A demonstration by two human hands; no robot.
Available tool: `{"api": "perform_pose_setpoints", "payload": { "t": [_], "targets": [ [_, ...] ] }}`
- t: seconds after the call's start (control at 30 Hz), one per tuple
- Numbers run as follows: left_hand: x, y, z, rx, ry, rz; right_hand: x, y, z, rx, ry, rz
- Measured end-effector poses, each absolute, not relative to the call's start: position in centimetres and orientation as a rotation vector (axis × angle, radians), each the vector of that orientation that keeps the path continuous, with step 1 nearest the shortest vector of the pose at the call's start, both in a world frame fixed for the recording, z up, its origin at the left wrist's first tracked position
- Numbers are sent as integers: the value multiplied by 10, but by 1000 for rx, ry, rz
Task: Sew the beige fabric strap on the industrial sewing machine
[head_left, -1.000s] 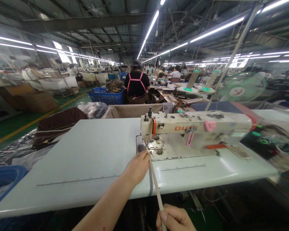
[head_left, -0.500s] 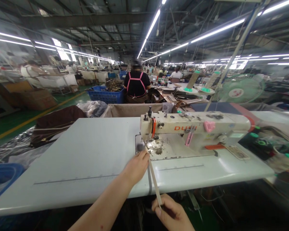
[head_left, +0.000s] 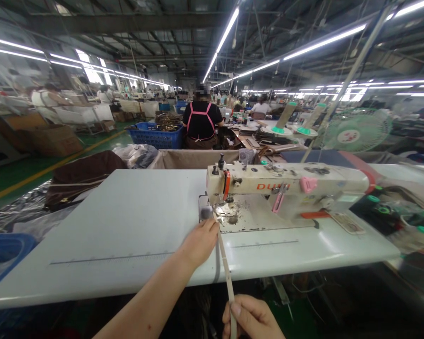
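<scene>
A narrow beige strap [head_left: 225,263] runs from under the needle of the cream sewing machine [head_left: 286,186] back over the table's front edge. My left hand [head_left: 200,242] rests on the white table [head_left: 127,221], fingers closed and pressing the strap's upper end beside the needle plate. Below the table edge my right hand [head_left: 251,319] is closed, pinching the strap's lower end between thumb and fingers.
A person in a black shirt and pink apron straps [head_left: 201,123] sits ahead with their back turned. A blue crate [head_left: 158,136] and brown fabric [head_left: 81,172] lie to the left. A green fan [head_left: 355,134], thread cones [head_left: 284,117] and a blue bin [head_left: 5,247] surround the table.
My right hand slid up the strap toward the table, then back down below the edge. My left hand stayed on the strap by the needle.
</scene>
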State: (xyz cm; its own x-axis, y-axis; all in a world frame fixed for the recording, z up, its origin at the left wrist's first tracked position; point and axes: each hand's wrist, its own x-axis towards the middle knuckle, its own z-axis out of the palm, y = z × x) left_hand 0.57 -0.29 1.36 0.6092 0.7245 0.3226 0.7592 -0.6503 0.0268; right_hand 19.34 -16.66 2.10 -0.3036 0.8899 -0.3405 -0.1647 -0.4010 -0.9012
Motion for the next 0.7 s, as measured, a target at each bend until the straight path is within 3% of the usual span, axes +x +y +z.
{"api": "perform_pose_setpoints", "payload": {
  "t": [0.43, 0.7],
  "targets": [
    [4, -2, 8, -2773, -1359, -550, 195, -167, 1, -1135, -1116, 1731],
    [3, 0, 4, -2743, -1313, -569, 195, -169, 21, -1182, -1082, 1750]
  ]
}}
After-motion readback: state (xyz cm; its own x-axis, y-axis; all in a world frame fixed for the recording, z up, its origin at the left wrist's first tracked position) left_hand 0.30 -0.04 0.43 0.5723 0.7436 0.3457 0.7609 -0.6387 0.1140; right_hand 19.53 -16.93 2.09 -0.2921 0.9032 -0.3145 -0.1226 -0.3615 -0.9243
